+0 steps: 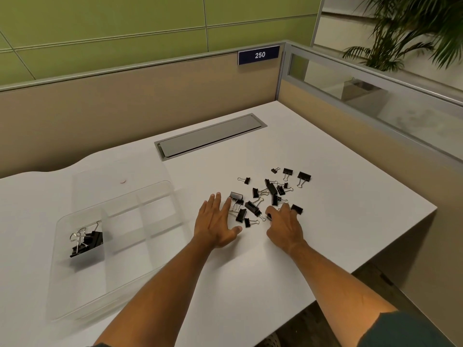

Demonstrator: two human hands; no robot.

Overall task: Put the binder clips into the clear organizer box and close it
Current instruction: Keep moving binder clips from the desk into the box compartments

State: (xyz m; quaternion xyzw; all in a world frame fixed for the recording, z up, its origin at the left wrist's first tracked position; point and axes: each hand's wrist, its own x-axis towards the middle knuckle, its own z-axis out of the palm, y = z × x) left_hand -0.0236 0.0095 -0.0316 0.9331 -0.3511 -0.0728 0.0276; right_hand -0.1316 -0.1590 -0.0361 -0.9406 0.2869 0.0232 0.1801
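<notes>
Head view, nearest first: my two bare forearms reach out over the white desk (pixel 325 156). On my left sits the clear organizer box (pixel 75 291), lid swung back and lying flat behind it, its long axis running away from me and a little to the right. A few binder clips sit tangled in its near-left compartment (pixel 86 242); the other compartments look bare.

Next out, my left hand (pixel 216 221) lies flat, fingers spread wide, holding nothing, its fingertips touching the near edge of the loose pile of binder clips (pixel 265 196). My right hand (pixel 284 221) is curled over the pile's near-right side, fingers bent down onto a clip or two; whether I've actually got hold of one I cannot tell.

Most clips are still on the desk, pointing every way, wire handles crossing in the middle. I'd guess the risk is there: hooked handles could drag neighbours along and drop them on the way to the box. A careless rake could also flick the far stragglers (pixel 303 177) toward the desk's right edge.

Farthest back are the grey cable hatch (pixel 210 136) and the cubicle partition (pixel 100 113).
</notes>
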